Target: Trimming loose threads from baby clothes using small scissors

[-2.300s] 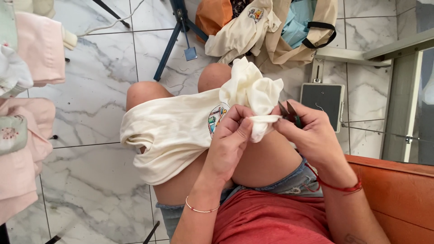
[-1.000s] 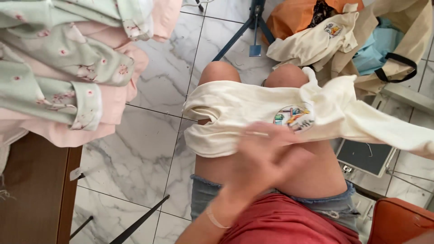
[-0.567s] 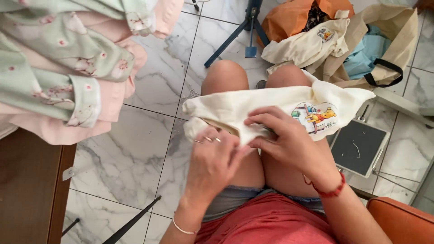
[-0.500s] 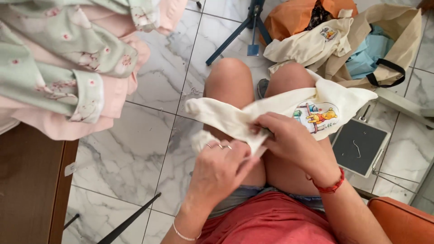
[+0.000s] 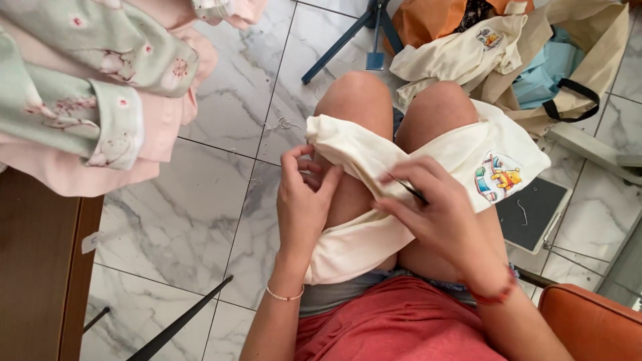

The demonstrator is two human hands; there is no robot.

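- Head view, item: a cream garment [image 5: 374,200] of soft knit cloth is seen draped across both bare thighs of the seated person. A small coloured cartoon print [image 5: 498,180] is carried on its right part, near the right knee. The cloth is bunched into a thick fold over the left thigh and lies flatter toward the lap.
- Head view, left hand [image 5: 304,200]: the fingers are curled and pinched on the folded left edge of the garment, just below the left knee. A thin bead bracelet [image 5: 284,295] is worn at the wrist.
- Head view, right hand [image 5: 438,214]: it is laid over the middle of the garment, fingers partly closed, with a thin dark tool [image 5: 408,190] gripped between thumb and forefinger, its tip touching the cloth. A red wristband [image 5: 495,294] is worn.
- Head view, surroundings: pink and pale green patterned clothes [image 5: 93,100] are piled on the wooden surface [image 5: 33,281] at the left. A beige bag [image 5: 575,73] with further cloth lies on the marble floor [image 5: 187,220] beyond the knees. A dark flat square [image 5: 531,214] lies on the floor beside the right thigh.
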